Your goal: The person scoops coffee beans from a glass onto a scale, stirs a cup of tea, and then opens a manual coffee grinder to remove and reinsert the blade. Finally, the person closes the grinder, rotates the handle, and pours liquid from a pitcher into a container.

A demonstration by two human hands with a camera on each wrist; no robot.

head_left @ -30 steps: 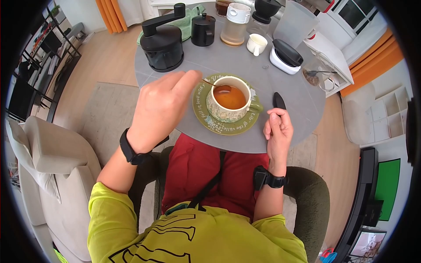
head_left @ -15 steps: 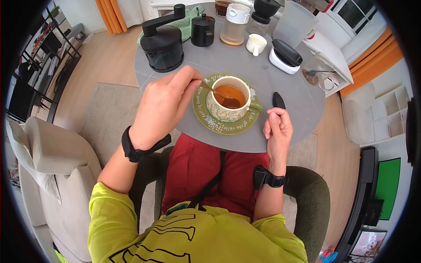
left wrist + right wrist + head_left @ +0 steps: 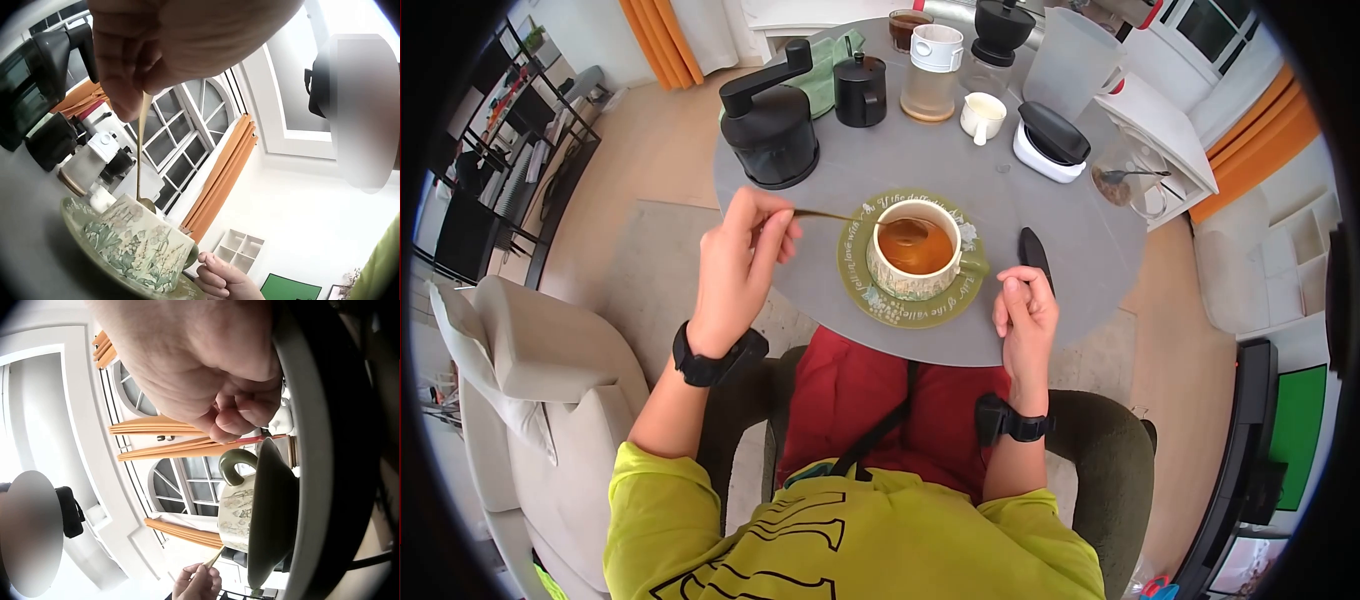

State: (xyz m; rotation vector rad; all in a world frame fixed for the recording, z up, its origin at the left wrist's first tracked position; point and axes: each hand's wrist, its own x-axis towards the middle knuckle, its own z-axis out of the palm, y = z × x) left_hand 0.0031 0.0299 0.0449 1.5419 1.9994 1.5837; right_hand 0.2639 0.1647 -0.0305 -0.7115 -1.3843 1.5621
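Stirring or spooning, apparently: left hand [image 3: 745, 258] pinching the spoon [image 3: 825, 214], its bowl inside the drink-filled cup [image 3: 910, 284] on its green saucer [image 3: 859, 285], right hand [image 3: 1026, 308] loosely curled nearby, holding nothing; the next move calls for clearing the rim.

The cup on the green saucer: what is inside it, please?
Amber liquid, partly covered by the spoon. The bottom of the cup cannot be seen under the liquid.
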